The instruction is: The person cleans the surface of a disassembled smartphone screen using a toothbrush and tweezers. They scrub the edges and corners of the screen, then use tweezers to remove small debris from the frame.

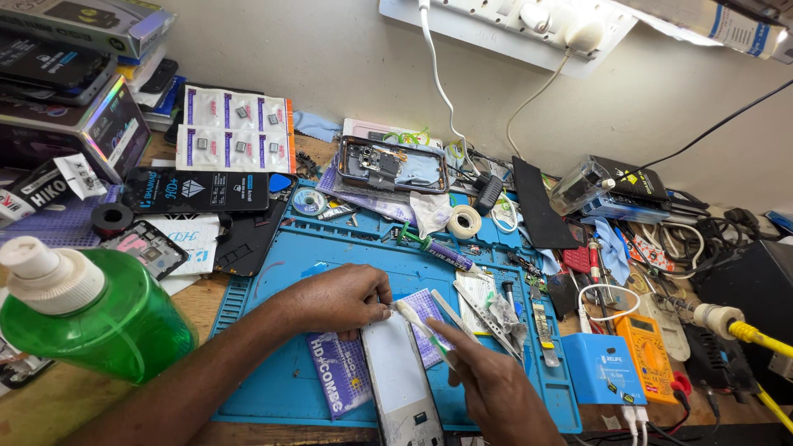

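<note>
A phone panel (396,372), long and grey-white, lies on the blue work mat (355,248) near the front edge. My left hand (339,299) rests on the mat with its fingertips pinching the panel's top left corner. My right hand (496,388) grips a white toothbrush (421,324) with a green stripe, its head touching the panel's top end. A purple printed packet (339,372) lies under the panel's left side, and a purple cloth (429,318) sits under its top right.
A green bottle with a white cap (91,318) stands at the front left. An opened phone body (392,165), a tape roll (464,221), a glue tube (442,252), tweezers (487,318), a blue box (605,367) and an orange multimeter (648,355) crowd the mat's far and right sides.
</note>
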